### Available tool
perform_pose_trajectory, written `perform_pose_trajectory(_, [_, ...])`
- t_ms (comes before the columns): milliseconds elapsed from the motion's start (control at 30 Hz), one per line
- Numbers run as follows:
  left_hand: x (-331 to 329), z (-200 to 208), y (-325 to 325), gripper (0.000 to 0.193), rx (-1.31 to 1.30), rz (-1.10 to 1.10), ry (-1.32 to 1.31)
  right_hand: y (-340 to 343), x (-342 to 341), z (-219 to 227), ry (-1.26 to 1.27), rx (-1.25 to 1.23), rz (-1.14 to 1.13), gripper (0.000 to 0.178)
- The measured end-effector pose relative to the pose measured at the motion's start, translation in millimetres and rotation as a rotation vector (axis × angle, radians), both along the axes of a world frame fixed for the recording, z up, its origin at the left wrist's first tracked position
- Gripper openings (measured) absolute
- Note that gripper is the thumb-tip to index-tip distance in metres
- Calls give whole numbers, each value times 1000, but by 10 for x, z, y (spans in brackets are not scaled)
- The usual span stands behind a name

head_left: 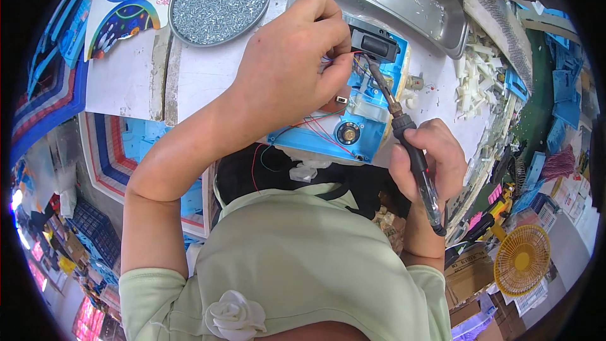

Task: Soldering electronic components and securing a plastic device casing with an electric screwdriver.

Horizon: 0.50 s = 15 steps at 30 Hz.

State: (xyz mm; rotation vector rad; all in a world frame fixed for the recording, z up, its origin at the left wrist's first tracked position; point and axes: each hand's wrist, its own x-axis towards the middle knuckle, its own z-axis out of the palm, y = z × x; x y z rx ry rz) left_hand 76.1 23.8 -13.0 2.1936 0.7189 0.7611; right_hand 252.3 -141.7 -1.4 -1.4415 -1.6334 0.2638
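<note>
- From my end of the feed, I had the right hand [439,158] wrapped snugly around a soldering iron [404,127], its tip angled up and to the left.
- That tip sat in among some thin wires [362,67], right by a black box-like part [377,45].
- My left hand [290,60] was nearly closed, thumb and fingers bunched just beside that same spot; couldn't really tell what it had pinched, the fingers hid it.
- All this was over an open blue case [308,142] on the white table [205,66], with a round speaker [348,132] near its lower edge.
- Further back: a round tray [269,1] full of small metal bits, plus a steel tray [464,36].
- White plastic pieces [478,82] lay heaped off to the right.
</note>
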Motion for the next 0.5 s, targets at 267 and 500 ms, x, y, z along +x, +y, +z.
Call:
perform_pose_trajectory(267, [0, -2, -12, 8, -40, -5, 26, 30, 13, 9, -34, -6, 4, 32])
perform_pose_trajectory(500, [8, -25, -7, 9, 4, -10, 2, 61, 13, 10, -119, 27, 34, 37])
